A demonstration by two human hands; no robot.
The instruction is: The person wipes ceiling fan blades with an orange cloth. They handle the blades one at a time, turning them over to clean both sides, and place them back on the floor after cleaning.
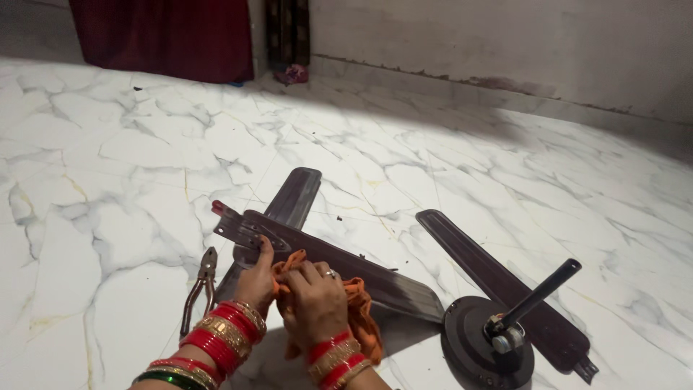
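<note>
We press the orange cloth (357, 307) with our right hand (314, 300) closed on it, wiping the dark fan blade (339, 263) that our left hand (258, 283) steadies with fingers laid flat, and the next stroke calls for firm pressure along it.

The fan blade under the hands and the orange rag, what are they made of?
The fan blade looks like painted metal: thin, flat, dark brown, with a dull sheen and a bolted bracket end. The orange rag looks like soft cloth, bunched and folded under the right hand; left hand steadies the blade.
</note>
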